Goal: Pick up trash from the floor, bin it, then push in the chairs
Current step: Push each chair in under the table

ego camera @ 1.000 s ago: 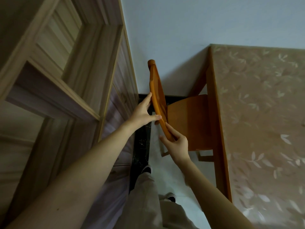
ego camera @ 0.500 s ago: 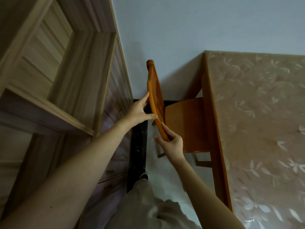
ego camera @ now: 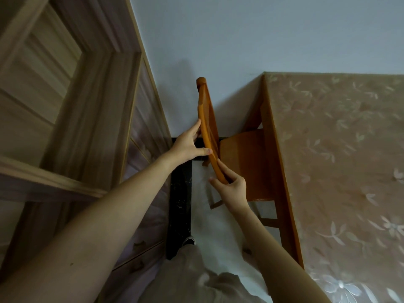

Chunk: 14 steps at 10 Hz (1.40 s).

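Observation:
An orange wooden chair (ego camera: 244,162) stands at the left side of the table (ego camera: 273,149), its seat partly under the tabletop. The curved top rail of its backrest (ego camera: 205,119) runs away from me toward the wall. My left hand (ego camera: 189,145) grips the rail near its middle, thumb on the near side. My right hand (ego camera: 231,186) grips the rail's near end, fingers wrapped around it. No trash shows on the visible floor.
A tall wooden cabinet (ego camera: 65,127) with drawers stands close on the left. A narrow strip of white floor (ego camera: 212,226) with a black border (ego camera: 179,204) runs between cabinet and table. A floral cloth (ego camera: 341,171) covers the tabletop. The pale wall (ego camera: 240,40) is just behind the chair.
The chair seat has slid slightly further under the table. Both hands stay on the backrest rail, and my view has tilted a little.

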Each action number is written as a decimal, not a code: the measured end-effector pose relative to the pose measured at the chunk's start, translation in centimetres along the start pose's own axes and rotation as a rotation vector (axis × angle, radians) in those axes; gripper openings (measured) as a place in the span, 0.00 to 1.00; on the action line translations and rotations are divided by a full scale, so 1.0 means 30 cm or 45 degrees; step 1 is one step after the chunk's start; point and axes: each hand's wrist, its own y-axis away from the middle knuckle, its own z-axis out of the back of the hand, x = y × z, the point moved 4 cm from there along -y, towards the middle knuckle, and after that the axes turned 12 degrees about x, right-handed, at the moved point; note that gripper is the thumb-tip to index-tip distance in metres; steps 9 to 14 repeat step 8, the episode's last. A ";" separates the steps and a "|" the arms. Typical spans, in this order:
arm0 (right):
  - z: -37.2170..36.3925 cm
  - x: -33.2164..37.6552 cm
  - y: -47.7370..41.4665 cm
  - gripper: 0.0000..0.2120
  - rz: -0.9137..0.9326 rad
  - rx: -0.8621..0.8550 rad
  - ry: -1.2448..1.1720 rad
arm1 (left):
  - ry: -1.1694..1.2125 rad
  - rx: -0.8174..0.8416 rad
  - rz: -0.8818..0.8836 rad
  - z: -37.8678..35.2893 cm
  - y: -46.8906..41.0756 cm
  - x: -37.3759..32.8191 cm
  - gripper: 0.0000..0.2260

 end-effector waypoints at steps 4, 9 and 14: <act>0.007 0.014 -0.058 0.28 -0.003 -0.088 0.018 | -0.011 0.032 -0.036 0.031 -0.070 -0.005 0.50; -0.002 0.043 -0.023 0.26 0.021 -0.127 0.139 | -0.172 -0.185 -0.085 -0.025 0.030 -0.048 0.35; -0.002 0.043 -0.023 0.26 0.021 -0.127 0.139 | -0.172 -0.185 -0.085 -0.025 0.030 -0.048 0.35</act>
